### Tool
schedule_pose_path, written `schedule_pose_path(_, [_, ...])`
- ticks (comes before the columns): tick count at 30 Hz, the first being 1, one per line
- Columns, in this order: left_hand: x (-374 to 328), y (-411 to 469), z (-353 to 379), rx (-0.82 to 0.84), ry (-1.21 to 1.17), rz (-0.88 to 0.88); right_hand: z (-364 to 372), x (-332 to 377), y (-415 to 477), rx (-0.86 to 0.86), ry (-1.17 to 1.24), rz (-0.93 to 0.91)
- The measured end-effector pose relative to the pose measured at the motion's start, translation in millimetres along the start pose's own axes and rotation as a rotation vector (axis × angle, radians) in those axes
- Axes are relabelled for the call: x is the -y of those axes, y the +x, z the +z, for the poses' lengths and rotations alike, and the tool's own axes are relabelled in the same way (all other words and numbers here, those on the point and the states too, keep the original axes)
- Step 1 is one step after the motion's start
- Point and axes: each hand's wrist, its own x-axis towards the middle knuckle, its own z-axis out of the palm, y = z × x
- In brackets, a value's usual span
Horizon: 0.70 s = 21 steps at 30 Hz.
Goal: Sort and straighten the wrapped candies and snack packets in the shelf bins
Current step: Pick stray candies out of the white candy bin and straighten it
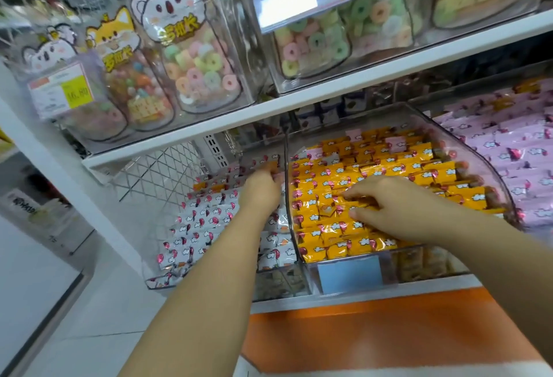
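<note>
1. Centre to 3 o'clock: clear curved-wall bin (pixel 428 263), packed with rows of orange-wrapped candies (pixel 329 227); a few pink-wrapped strays (pixel 396 143) at its 12 o'clock end.
2. At 9 o'clock of that bin, touching it: second clear bin (pixel 158 282) of white-wrapped candies (pixel 206 218), with orange strays (pixel 203 186) toward its far end.
3. At 3 o'clock: pink-wrapped packets (pixel 526 161), heaped beyond the curved wall.
4. Right hand (pixel 398 209): flat on the orange candies, fingers stretched and slightly spread, thumb apart.
5. Left hand (pixel 260 188): deep in the white bin, fingertips at an orange-wrapped piece (pixel 267 165); hidden behind the knuckles, so cannot tell whether pinching.
6. Left forearm over the white bin's front, right forearm over the orange bin's 4 o'clock corner.
7. At 12 o'clock: shelf board (pixel 329 92) carrying clear bins of ring-gummy pouches (pixel 197 77); yellow price tag (pixel 61 92) at 10 o'clock.
8. Blue label (pixel 350 275) on the orange bin's front; orange panel (pixel 374 334) at 6 o'clock; wire mesh (pixel 161 167) at 9 o'clock.
</note>
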Motion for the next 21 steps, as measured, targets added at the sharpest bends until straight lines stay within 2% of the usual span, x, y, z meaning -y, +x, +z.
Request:
schedule_pose_path(5, [-3.3,-4.2,-1.3,-0.13,0.079,0.064,-0.7,1.8,0.7,-0.007,0.017,0.004])
schedule_pose_path(13, [-1.0,-8.6,-2.9,-0.371,-0.168,0.101,-0.3,-1.1,1.9,-0.011,0.019,-0.009])
schedule_pose_path(21, [-11.0,-21.8,-18.5,-0.454,-0.425,0.053,-0.2,-1.5,-0.7,-0.031,-0.008,-0.032])
